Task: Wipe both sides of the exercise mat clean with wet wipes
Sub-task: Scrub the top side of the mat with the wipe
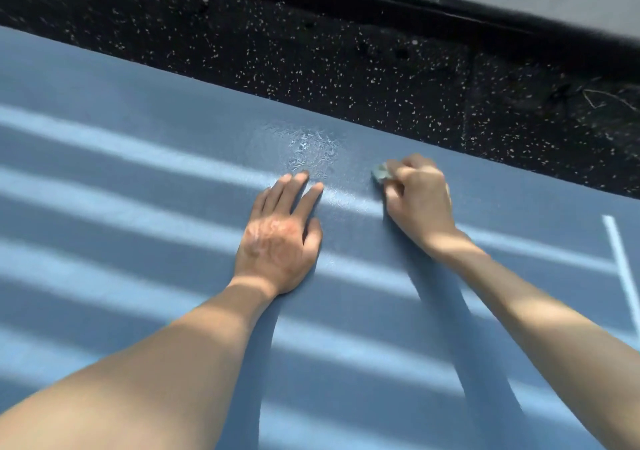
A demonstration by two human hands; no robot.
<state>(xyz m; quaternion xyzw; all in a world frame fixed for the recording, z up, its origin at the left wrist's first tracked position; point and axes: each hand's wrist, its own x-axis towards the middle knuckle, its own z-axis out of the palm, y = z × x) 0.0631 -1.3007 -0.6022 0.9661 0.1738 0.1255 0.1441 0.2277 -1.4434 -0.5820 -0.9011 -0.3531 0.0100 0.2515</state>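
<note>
A blue exercise mat (121, 179) fills most of the head view, crossed by bands of sunlight. My left hand (280, 234) lies flat on it, palm down, fingers straight. To its right, my right hand (417, 200) has its fingers curled round a small crumpled wet wipe (380, 171), which presses against the mat near the far edge. A glistening wet patch (308, 148) sits on the mat just beyond my left fingertips and left of the wipe.
Beyond the mat's far edge lies black speckled rubber flooring (346, 68). A black baseboard (450, 13) and grey wall run across the top right. A pale line (620, 259) marks the mat at the right.
</note>
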